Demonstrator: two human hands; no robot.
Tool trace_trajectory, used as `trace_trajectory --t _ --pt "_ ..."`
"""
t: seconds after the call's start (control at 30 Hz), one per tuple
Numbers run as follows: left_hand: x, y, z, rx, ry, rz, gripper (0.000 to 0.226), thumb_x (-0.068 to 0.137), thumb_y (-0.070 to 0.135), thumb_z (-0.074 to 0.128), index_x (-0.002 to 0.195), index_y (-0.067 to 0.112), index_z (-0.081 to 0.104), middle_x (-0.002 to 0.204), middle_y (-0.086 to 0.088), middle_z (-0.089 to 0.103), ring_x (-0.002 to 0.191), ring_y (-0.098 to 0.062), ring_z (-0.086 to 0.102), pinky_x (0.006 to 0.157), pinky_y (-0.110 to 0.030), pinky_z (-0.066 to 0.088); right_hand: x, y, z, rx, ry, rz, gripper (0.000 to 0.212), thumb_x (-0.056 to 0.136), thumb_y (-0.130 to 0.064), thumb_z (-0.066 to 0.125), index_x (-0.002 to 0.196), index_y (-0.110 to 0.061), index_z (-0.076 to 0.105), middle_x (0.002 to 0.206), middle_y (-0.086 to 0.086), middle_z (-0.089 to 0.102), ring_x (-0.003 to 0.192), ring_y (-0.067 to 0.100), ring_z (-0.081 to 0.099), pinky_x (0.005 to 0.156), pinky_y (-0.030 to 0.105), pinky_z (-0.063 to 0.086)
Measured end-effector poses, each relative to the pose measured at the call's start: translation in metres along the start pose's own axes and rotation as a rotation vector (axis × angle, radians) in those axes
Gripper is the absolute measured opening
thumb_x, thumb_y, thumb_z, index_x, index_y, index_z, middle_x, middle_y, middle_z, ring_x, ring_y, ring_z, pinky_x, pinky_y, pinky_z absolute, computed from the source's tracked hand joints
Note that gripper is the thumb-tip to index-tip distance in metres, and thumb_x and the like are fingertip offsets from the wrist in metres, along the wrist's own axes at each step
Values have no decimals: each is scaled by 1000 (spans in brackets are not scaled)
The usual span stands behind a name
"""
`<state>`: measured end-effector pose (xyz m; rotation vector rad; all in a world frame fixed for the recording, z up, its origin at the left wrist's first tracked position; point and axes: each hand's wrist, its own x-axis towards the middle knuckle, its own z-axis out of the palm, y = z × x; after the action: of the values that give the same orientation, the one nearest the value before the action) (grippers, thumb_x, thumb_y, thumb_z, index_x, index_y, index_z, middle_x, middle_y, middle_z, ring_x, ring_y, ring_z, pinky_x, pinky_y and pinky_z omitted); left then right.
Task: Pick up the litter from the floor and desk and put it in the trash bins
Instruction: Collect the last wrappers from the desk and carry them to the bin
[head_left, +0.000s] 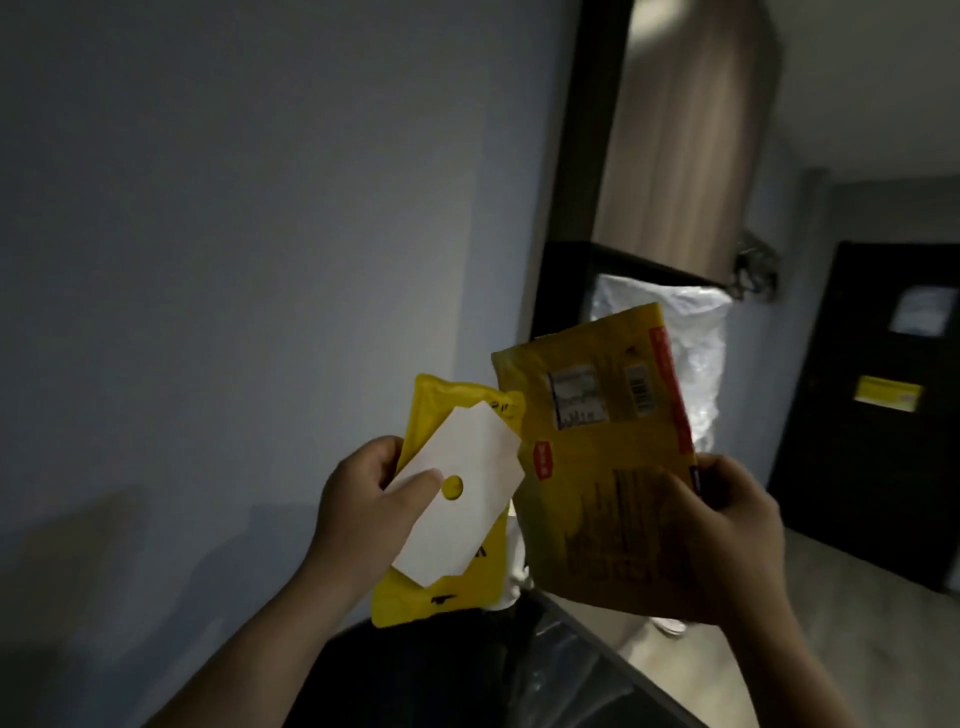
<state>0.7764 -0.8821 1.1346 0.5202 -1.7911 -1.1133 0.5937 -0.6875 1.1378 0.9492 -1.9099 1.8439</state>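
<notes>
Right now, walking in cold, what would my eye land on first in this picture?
The two bright yellow wrappers in the dim room stand out. The left hand grips a small yellow packet with a white card against it, mid-frame, and the right hand holds a larger yellow bag with a barcode just beside it. Below them, at the bottom edge, sits what looks like a dark lined bin.

Two packets (441, 597) (597, 493); one card (478, 525) — two hands (358, 499) (727, 530)

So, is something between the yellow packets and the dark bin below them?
Nothing visible. The left hand holds the small yellow packet and the right hand the large yellow packet just above the dark bin.
</notes>
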Motion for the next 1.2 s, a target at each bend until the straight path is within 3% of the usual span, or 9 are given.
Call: trace_trajectory --t 0.17,0.27,0.5,0.63,0.73,0.87,0.93,1.03,1.2 --pt "4 47 73 -112 -154 70 26 72 37 67 87 16 66 82 -1 71 77 -19 67 56 -30 51 13 -2 -82 -16 150 -68 10 85 -10 66 84 -19 60 82 4 65 76 18 64 65 29 49" --pt "7 68 123 -180 -216 96 13 79 27 71 88 18 67 83 0 72 78 -20 68 57 -32 52 25 8 -132 -35 207 -62 7 85 -11 65 90 -14 61 87 7 65 80 22 65 69 34 53" --pt "-1 105 264 -322 -369 118 25 65 34 63 84 18 68 80 1 74 73 -18 69 62 -38 55 59 53 -251 -89 330 -25 7 85 -18 65 91 -15 62 87 7 69 79 23 68 71 40 57" --pt "-2 126 349 -371 -424 153 28 65 35 64 87 17 68 84 -5 74 80 -27 69 70 -48 56 87 80 -315 -133 405 -51 5 85 -19 66 88 -16 62 83 4 69 73 16 69 66 34 56" --pt "-2 138 407 -415 -427 180 29 64 35 65 83 14 67 81 -10 72 78 -33 67 66 -53 53 107 101 -360 -165 443 -73 5 85 -20 67 87 -18 62 78 2 70 67 11 68 60 28 54" --pt "1 146 482 -465 -468 177 47 58 43 67 87 6 66 82 -17 71 79 -38 66 65 -55 52 131 132 -412 -183 495 -72 6 85 -20 66 87 -17 62 78 0 70 67 14 69 59 29 56" --pt "7 147 519 -482 -480 147 36 62 37 67 85 9 67 81 -13 72 79 -36 67 68 -54 53 146 149 -434 -215 532 -82 4 86 -18 66 86 -19 62 77 -1 71 67 14 69 58 27 55" --pt "22 148 572 -498 -501 125 29 63 35 66 85 16 68 82 -7 73 80 -30 68 72 -53 55 172 177 -458 -262 570 -85 5 86 -18 66 84 -20 62 75 0 70 69 17 69 60 31 55" --pt "62 146 660 -546 -539 144 26 63 35 65 83 18 68 79 -4 73 77 -26 69 68 -46 56 232 222 -482 -294 609 -79 4 87 -17 64 84 -18 62 78 4 69 74 24 69 72 50 58"
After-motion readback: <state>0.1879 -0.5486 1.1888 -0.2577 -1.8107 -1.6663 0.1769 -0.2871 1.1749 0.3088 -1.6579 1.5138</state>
